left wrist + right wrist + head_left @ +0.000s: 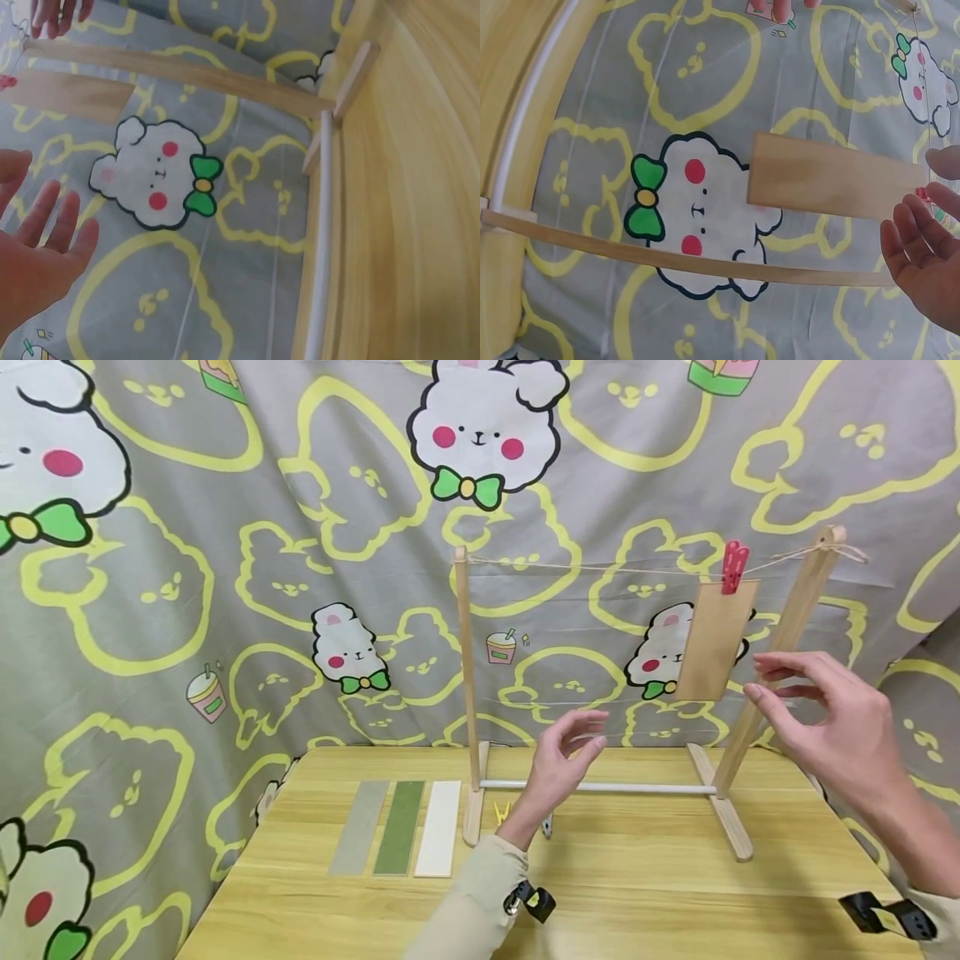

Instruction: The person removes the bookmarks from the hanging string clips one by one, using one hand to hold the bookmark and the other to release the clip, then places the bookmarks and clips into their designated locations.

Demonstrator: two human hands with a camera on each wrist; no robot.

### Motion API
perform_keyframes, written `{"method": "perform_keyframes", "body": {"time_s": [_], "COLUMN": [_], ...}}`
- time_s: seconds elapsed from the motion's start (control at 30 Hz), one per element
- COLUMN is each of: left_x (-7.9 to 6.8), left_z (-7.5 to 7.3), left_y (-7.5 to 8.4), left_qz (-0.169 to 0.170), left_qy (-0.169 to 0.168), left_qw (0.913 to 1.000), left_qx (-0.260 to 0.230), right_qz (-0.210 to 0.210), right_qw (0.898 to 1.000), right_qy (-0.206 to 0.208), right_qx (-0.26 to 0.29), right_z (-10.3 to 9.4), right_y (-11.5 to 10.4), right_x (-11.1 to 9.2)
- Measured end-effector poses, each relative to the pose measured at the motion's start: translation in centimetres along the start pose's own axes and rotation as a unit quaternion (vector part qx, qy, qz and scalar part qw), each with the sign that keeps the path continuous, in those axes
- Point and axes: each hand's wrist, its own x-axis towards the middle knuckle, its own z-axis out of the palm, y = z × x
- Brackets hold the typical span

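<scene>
A tan rectangular card [717, 643] hangs from the string [600, 568] of a wooden frame, held near the right post by a red clothespin [734, 567]. My right hand [832, 714] is raised just right of the card, fingers loosely bent around nothing. The right wrist view shows the card [832, 176] swung out lengthwise beside that hand [926, 247]. My left hand [564, 756] hovers over the table in front of the frame, fingers relaxed with nothing between them. Below it lie a yellow clothespin [502, 812] and a grey clothespin [547, 825], partly hidden by the wrist.
Three strips lie side by side on the table's left: a grey one [360, 827], a green one [399, 828] and a white one [438, 828]. The frame's left post [467, 677], right post [787, 610] and white crossbar [600, 787] stand before a patterned curtain [405, 577].
</scene>
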Motion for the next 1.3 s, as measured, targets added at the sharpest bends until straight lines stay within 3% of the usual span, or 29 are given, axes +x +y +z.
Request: {"method": "perform_keyframes", "body": {"time_s": [0.47, 0.67, 1.03, 1.3], "left_x": [2.1, 2.8, 4.1, 5.2], "left_z": [1.6, 2.1, 3.7, 5.0], "left_y": [-0.3, -0.2, 0.0, 0.6], "left_qz": [-0.016, -0.018, -0.021, -0.018], "left_qy": [0.010, 0.003, -0.006, -0.019], "left_qw": [0.9998, 0.9998, 0.9998, 0.9995], "left_qx": [-0.001, 0.003, 0.003, -0.018], "right_qz": [-0.008, -0.029, -0.028, -0.047], "right_qw": [1.000, 0.999, 0.999, 0.998], "right_qy": [0.012, 0.018, 0.016, 0.030], "right_qx": [0.002, 0.000, -0.022, -0.024], "right_z": [-0.7, -1.0, -1.8, -2.1], "right_y": [0.2, 0.2, 0.1, 0.3], "right_x": [2.7, 3.6, 5.1, 6.4]}}
